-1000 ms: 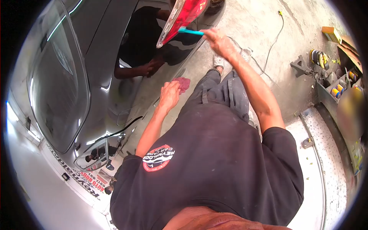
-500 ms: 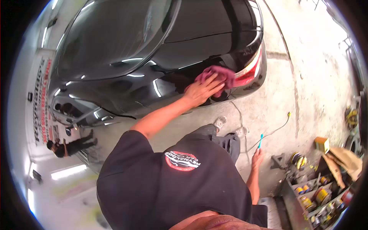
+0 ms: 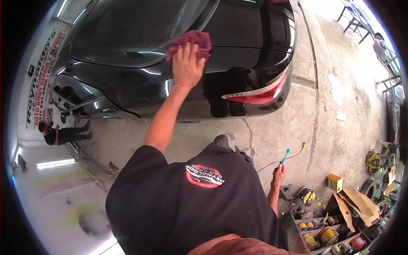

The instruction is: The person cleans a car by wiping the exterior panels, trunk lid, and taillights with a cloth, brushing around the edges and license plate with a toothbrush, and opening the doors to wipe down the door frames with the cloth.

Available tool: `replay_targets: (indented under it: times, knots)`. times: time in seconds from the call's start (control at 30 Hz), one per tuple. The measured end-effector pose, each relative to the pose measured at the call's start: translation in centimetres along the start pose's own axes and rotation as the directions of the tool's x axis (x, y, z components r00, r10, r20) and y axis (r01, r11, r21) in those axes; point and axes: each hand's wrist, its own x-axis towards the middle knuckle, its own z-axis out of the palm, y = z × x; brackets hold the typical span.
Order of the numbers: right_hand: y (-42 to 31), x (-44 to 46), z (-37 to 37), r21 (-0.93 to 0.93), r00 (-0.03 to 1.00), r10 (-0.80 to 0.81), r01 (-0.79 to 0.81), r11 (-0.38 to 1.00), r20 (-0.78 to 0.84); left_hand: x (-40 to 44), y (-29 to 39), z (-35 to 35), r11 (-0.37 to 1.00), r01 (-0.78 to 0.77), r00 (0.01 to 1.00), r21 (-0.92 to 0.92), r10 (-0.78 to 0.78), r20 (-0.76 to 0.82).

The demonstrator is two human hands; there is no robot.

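My left hand [image 3: 187, 70] presses a crumpled maroon cloth [image 3: 193, 41] onto the black car [image 3: 238, 57], at the body panel beside the rear window. Its fingers lie over the cloth, holding it. Lower right, my right hand [image 3: 278, 174] is closed around a slim teal brush [image 3: 285, 156], held out over the floor away from the car. The brush's bristles are too small to make out. To the right of the cloth is the car's red and clear tail light [image 3: 259, 95].
A cable [image 3: 272, 163] runs along the concrete floor [image 3: 293, 131] near my feet. Lower right stand a rack of paint cans [image 3: 327, 236], torn cardboard [image 3: 361, 206] and a yellow box [image 3: 334, 182]. Another person [image 3: 63, 135] stands at the far left by the car.
My left hand and the cloth have moved from beside the tail light up and left, toward the rear window. The tail light is now uncovered. My right hand still holds the brush low.
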Motion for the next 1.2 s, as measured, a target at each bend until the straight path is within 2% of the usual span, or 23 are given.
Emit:
replay_targets:
  times: [0.07, 0.17, 0.23, 0.37, 0.47, 0.57, 0.63, 0.67, 0.7, 0.77, 0.87, 0.9, 0.97, 1.03, 1.1, 1.17, 1.2]
  knots:
    - [-0.5, 1.1, -1.5, -0.007, 1.000, 0.004, -0.004, 1.000, -0.018, 0.3, -0.5, 0.2, 0.999, 0.001, 1.000, 0.040, -0.001, -0.009]
    - [-1.8, 2.0, -2.8, -0.038, 0.999, 0.015, -0.017, 0.999, -0.046, 3.4, 1.0, 2.6, 0.999, -0.039, 0.998, -0.013, 0.038, -0.059]
    - [-2.6, 2.3, -2.7, -0.041, 1.000, 0.015, -0.015, 0.999, -0.018, 6.2, 3.9, 3.3, 0.993, -0.014, 1.000, -0.121, 0.015, 0.012]
    - [-3.3, 3.5, -1.2, -0.070, 0.996, 0.019, -0.013, 0.997, 0.084, 8.4, 8.9, 6.4, 0.982, -0.008, 1.000, -0.188, 0.005, -0.018]
    - [-4.1, 3.3, -0.4, -0.158, 0.990, -0.006, 0.028, 0.987, 0.143, 6.6, 8.8, 5.5, 0.991, -0.049, 0.990, -0.124, 0.031, -0.140]
    - [-4.1, 3.0, -0.4, -0.166, 0.986, -0.007, 0.035, 0.985, 0.165, 3.9, 3.9, 0.9, 0.991, 0.130, 0.987, -0.038, -0.125, 0.105]
    - [-3.4, 2.7, -1.5, -0.123, 0.986, 0.016, 0.005, 0.992, 0.167, 0.1, -3.4, -0.4, 0.981, 0.191, 0.981, -0.021, -0.192, -0.041]
    - [-3.1, 2.5, -2.2, -0.116, 0.986, 0.053, -0.035, 0.993, 0.158, -1.6, -7.4, -1.4, 0.970, 0.223, 0.974, 0.094, -0.217, -0.070]
    - [-2.3, 2.6, -3.1, -0.127, 0.987, 0.065, -0.046, 0.991, 0.149, -3.1, -11.1, -2.4, 0.918, 0.330, 0.944, 0.222, -0.322, -0.074]
    - [-0.7, 2.9, -4.7, -0.154, 0.986, 0.092, -0.070, 0.986, 0.138, -6.9, -19.8, -2.6, 0.812, 0.468, 0.884, 0.349, -0.437, -0.167]
    - [-0.8, 2.5, -5.5, -0.167, 0.982, 0.142, -0.120, 0.979, 0.121, -7.3, -22.5, -4.5, 0.862, 0.448, 0.894, 0.236, -0.426, -0.140]
    - [-0.9, 2.8, -5.4, -0.202, 0.982, 0.132, -0.103, 0.974, 0.134, -7.4, -21.7, -3.5, 0.883, 0.409, 0.910, 0.229, -0.377, -0.170]
    - [-1.5, 3.7, -4.6, -0.265, 0.982, 0.114, -0.072, 0.962, 0.148, -7.2, -16.4, -2.0, 0.895, 0.328, 0.944, 0.303, -0.302, -0.133]
    - [-2.1, 4.8, -3.8, -0.278, 0.978, 0.065, -0.007, 0.961, 0.198, -7.5, -8.4, 0.0, 0.940, 0.315, 0.947, 0.134, -0.301, -0.112]
    - [-2.6, 6.1, -3.2, -0.232, 0.963, 0.015, 0.049, 0.971, 0.268, -6.6, -0.6, 1.2, 0.965, 0.259, 0.966, 0.049, -0.258, -0.022]
    - [-5.1, 6.5, -1.4, -0.247, 0.966, -0.056, 0.120, 0.961, 0.252, -3.8, 5.5, 1.1, 0.988, 0.152, 0.987, 0.001, -0.152, 0.049]
    - [-6.0, 6.2, -0.9, -0.257, 0.963, -0.089, 0.157, 0.954, 0.256, -2.1, 8.1, 1.1, 0.996, 0.084, 0.996, -0.041, -0.083, 0.025]
